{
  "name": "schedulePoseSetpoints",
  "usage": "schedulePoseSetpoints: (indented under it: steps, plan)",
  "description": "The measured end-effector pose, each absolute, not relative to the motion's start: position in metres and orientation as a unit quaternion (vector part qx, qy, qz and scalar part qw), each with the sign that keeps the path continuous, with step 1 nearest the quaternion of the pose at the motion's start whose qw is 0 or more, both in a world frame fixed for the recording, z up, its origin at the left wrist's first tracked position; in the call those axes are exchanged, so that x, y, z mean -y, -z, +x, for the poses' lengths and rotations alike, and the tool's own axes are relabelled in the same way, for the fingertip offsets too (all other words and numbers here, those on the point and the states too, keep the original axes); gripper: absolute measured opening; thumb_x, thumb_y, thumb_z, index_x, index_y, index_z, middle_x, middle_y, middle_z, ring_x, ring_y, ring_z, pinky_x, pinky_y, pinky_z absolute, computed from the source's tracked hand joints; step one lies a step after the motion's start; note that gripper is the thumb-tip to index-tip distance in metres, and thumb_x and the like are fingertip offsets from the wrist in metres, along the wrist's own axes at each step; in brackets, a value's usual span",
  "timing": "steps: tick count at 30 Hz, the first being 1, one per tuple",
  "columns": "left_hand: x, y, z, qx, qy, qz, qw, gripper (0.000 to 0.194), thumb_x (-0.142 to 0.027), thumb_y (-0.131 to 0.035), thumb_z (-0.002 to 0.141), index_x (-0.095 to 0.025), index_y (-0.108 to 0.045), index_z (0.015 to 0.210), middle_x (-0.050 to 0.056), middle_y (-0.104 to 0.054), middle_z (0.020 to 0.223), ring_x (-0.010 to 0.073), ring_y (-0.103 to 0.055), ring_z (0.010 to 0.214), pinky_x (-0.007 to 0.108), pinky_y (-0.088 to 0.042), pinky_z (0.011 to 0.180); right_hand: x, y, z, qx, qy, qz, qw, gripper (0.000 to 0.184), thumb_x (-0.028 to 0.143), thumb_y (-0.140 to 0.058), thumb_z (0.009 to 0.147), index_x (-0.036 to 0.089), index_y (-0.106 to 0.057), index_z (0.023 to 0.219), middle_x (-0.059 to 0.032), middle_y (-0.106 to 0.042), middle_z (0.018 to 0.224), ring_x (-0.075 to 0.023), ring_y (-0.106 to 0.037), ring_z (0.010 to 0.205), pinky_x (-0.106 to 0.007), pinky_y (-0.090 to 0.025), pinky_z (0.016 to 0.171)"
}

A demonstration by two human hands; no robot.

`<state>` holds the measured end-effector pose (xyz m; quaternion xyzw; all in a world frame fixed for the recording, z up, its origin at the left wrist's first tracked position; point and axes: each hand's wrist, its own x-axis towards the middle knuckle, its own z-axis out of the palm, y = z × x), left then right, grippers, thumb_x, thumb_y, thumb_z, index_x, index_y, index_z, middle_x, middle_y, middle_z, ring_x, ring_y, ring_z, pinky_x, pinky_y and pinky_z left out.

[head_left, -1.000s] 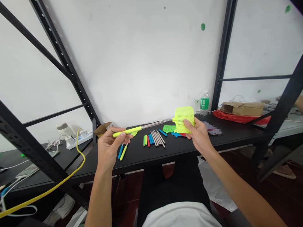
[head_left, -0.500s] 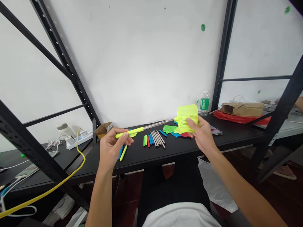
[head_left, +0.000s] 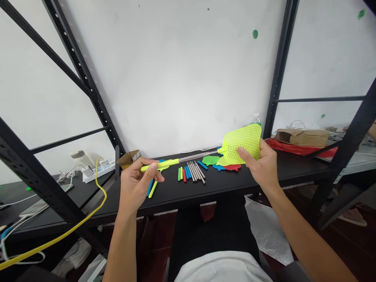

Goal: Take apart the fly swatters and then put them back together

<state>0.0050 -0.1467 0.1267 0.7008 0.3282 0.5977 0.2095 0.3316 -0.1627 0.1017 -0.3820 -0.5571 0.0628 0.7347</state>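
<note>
A yellow-green fly swatter [head_left: 242, 143] with a thin metal rod is held up above the black table [head_left: 173, 196]. My left hand [head_left: 138, 181] is closed on its handle, thumb on top. My right hand [head_left: 262, 166] pinches the perforated head by its right edge, thumb in front. Below lie several metal rods [head_left: 196, 172], beside short green, yellow, red and blue handles [head_left: 184, 174]. Green, yellow, blue and red swatter heads [head_left: 210, 160] are partly covered by the raised head. Near my left hand lie a yellow stick [head_left: 153, 189] and a blue one, partly hidden.
A small open carton [head_left: 128, 158] and a power strip [head_left: 100, 172] are at the left, with a yellow cable [head_left: 101, 203] hanging in front. A water bottle [head_left: 256, 118] stands behind the swatter head. Black rack posts [head_left: 282, 66] flank the table.
My right hand has moved right with the swatter head, which now is tilted and covers much of the bottle. The left hand keeps its hold on the handle, shifted slightly left.
</note>
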Motion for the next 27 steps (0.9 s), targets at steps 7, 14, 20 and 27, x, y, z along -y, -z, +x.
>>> schedulePoseSetpoints:
  steps: [7,14,20,27]
  plan:
    - [0.155,-0.129,0.002,-0.334,-0.586,0.717,0.175,0.028,-0.041,-0.058,0.095,-0.017,-0.066,0.084,0.001,-0.066,0.057,0.0126,-0.059,0.053,0.025,-0.047,0.057,0.175,-0.105,0.332,0.563,-0.012,-0.359,0.744,0.032,0.042,-0.077,0.081,0.024,-0.068,0.105,-0.0084,-0.073,0.093,-0.0279,-0.071,0.078,-0.04,-0.062,0.059]
    - [0.164,-0.131,0.0,-0.297,-0.605,0.717,0.178,0.018,-0.034,-0.066,0.091,-0.017,-0.066,0.088,-0.001,-0.064,0.06,0.0124,-0.059,0.052,0.024,-0.048,0.05,0.18,-0.105,0.332,0.551,0.009,-0.343,0.761,0.033,0.038,-0.081,0.077,0.025,-0.068,0.104,-0.0059,-0.074,0.094,-0.0265,-0.071,0.078,-0.039,-0.062,0.062]
    - [0.167,-0.13,0.001,-0.278,-0.633,0.706,0.152,0.014,-0.023,-0.077,0.081,-0.018,-0.069,0.091,0.0,-0.067,0.078,0.011,-0.063,0.058,0.023,-0.052,0.054,0.181,-0.107,0.333,0.559,-0.008,-0.352,0.751,0.031,0.038,-0.08,0.079,0.025,-0.068,0.104,-0.0059,-0.073,0.091,-0.0266,-0.071,0.076,-0.038,-0.062,0.059]
    - [0.168,-0.132,0.004,-0.25,-0.646,0.712,0.113,0.014,-0.016,-0.08,0.076,-0.02,-0.071,0.087,0.003,-0.068,0.086,0.0181,-0.067,0.085,0.026,-0.056,0.068,0.182,-0.108,0.332,0.56,-0.014,-0.362,0.745,0.028,0.038,-0.079,0.08,0.025,-0.068,0.101,-0.0063,-0.073,0.091,-0.0271,-0.071,0.077,-0.038,-0.061,0.057]
